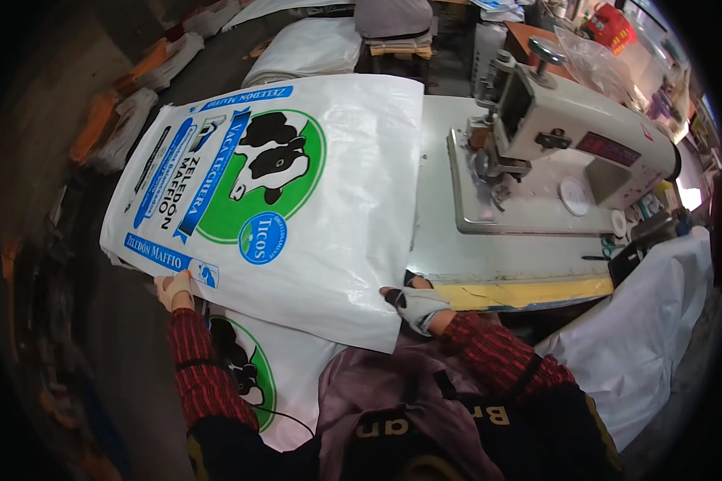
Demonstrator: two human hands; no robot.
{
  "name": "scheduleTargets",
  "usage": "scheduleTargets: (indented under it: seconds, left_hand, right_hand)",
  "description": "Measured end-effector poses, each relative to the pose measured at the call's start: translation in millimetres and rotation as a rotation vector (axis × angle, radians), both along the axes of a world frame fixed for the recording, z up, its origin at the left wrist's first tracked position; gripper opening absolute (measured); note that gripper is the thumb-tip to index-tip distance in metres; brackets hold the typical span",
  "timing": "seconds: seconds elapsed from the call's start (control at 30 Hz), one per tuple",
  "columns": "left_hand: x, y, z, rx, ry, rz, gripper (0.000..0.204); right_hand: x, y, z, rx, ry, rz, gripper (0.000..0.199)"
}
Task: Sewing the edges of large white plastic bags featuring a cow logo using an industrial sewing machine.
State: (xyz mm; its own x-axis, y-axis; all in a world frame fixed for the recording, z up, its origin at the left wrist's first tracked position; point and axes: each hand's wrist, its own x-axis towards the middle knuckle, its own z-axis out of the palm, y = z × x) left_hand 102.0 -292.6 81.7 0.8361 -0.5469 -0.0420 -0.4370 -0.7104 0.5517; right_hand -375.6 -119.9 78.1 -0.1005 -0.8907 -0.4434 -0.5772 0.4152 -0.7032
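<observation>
A large white sack [353, 184] with a cow in a green circle and blue bands lies flat, its right part over the table. My left hand [174, 290] is closed on its near edge, by the blue band. At the sack's near right corner, my gloved right hand [419, 308] grips the edge, beside the table's yellow front strip. A second printed sack [297, 359] hangs below the first, close to my lap, partly covered by it. To the right of the upper sack stands a white industrial sewing machine [569, 128], apart from it.
The sewing table [489, 260] has a worn yellow front edge [529, 293]. Small tools and thread spools lie at its right. White sheeting [642, 329] drapes at the near right. Behind are a stack of white sacks [313, 50] and a stool [393, 44]; bundles [120, 128] lie along the left.
</observation>
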Motion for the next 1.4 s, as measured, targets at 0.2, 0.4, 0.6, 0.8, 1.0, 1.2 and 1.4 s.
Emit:
scheduleTargets:
  seconds: [0.2, 0.4, 0.6, 0.8, 1.0, 1.2, 1.4]
  left_hand:
    - [-244, 17, 50, -0.507, -0.525, -1.073, 0.037]
    - [-390, 35, -5, -0.450, -0.481, -1.198, 0.032]
    - [-338, 13, -14, -0.457, 0.755, -0.804, 0.033]
    - [-363, 89, -2, -0.379, 0.422, -0.990, 0.028]
    - [-297, 49, 40, -0.603, -0.857, -0.892, 0.014]
    - [-284, 116, 182, -0.628, -0.479, -0.986, 0.012]
    - [-245, 195, 207, -0.726, -0.520, -1.122, 0.016]
  right_hand:
    - [20, 21, -15, 0.026, -0.023, 0.176, 0.059]
    - [-22, 36, -38, 0.001, -0.740, 0.061, 0.031]
    - [-47, 21, 2, -0.033, -1.089, -0.282, 0.017]
    - [-42, -27, 24, -0.404, -0.712, -0.228, 0.020]
    - [-39, 5, -6, -0.484, -0.457, -0.196, 0.021]
    - [-69, 68, 14, -0.261, -0.233, -0.104, 0.033]
    - [-43, -23, 27, -0.336, -0.391, -0.356, 0.082]
